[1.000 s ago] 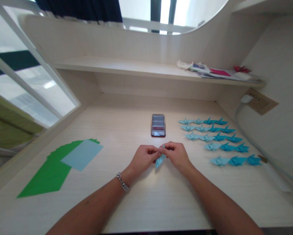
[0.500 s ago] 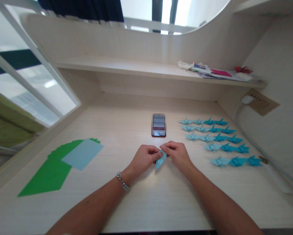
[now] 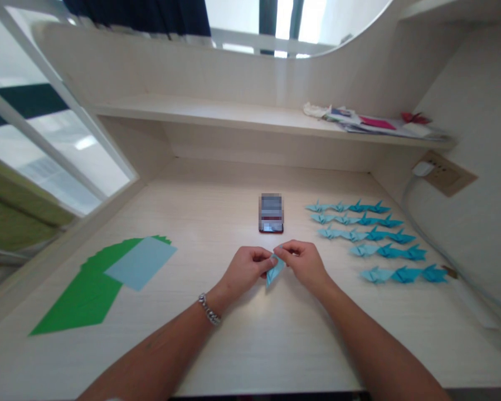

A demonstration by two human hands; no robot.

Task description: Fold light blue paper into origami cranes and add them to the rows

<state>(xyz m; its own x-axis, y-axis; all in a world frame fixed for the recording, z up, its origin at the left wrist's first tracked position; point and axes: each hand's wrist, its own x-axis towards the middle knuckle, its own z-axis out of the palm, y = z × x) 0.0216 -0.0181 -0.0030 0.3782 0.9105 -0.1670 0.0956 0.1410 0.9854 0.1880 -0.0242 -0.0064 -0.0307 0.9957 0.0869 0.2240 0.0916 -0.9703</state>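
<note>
Between both hands is a small folded piece of light blue origami paper (image 3: 275,274), its pointed end hanging down toward me. My left hand (image 3: 251,267) pinches its left side between thumb and fingers. At its top right edge, my right hand (image 3: 301,258) is closed on it with thumb and forefinger. The fingertips hide the upper part of the fold. To the right, folded blue paper cranes (image 3: 406,275) lie in several rows, from pale to deeper blue.
A phone (image 3: 271,213) lies beyond my hands. At left, a light blue sheet (image 3: 142,263) rests on fanned green paper (image 3: 77,295). Papers (image 3: 378,123) lie on the shelf (image 3: 217,116). A white cable (image 3: 417,223) runs from the wall socket (image 3: 451,175) along the right side.
Both hands stay in nearly the same place, still gripping the folded paper. Its lower tip has shifted very slightly upward. The cranes and sheets have not moved.
</note>
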